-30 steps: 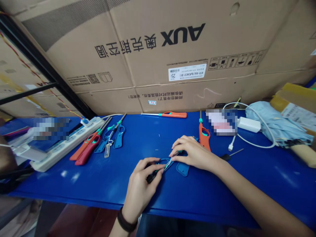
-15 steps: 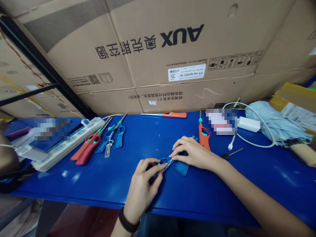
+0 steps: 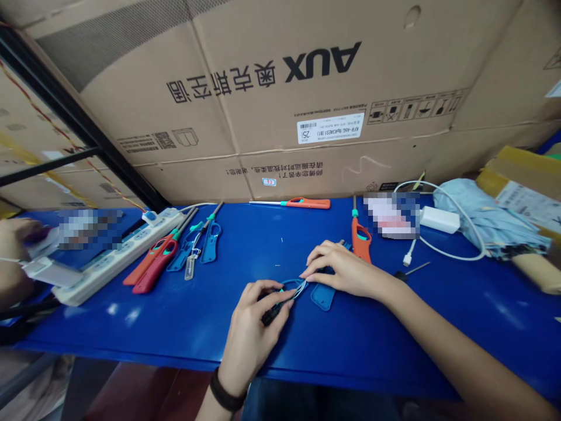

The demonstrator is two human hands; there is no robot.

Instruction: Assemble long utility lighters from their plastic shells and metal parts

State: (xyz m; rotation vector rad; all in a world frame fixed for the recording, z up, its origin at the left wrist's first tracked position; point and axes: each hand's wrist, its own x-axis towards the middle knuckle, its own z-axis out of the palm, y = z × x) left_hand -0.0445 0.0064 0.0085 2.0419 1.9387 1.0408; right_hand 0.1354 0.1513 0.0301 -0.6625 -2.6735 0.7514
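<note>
My left hand is closed around a blue gas lighter casing half with a dark part inside, mostly hidden by the fingers. Thin white wires run out of it toward my right hand, whose thumb and fingertips pinch them. Under my right hand lies a second blue casing half, partly covered by the palm. An orange gas lighter stands just beyond my right wrist. Two small pale pins or wire bits lie on the table beyond my fingers.
Red and orange lighters and an opened blue lighter lie left beside a white power strip. Another orange lighter rests against the big carton. A screwdriver, charger and cable are right. Another person's hand is far left.
My hands stay almost in place, with the wires between them slightly shifted. The other person's hand at far left has come further into view.
</note>
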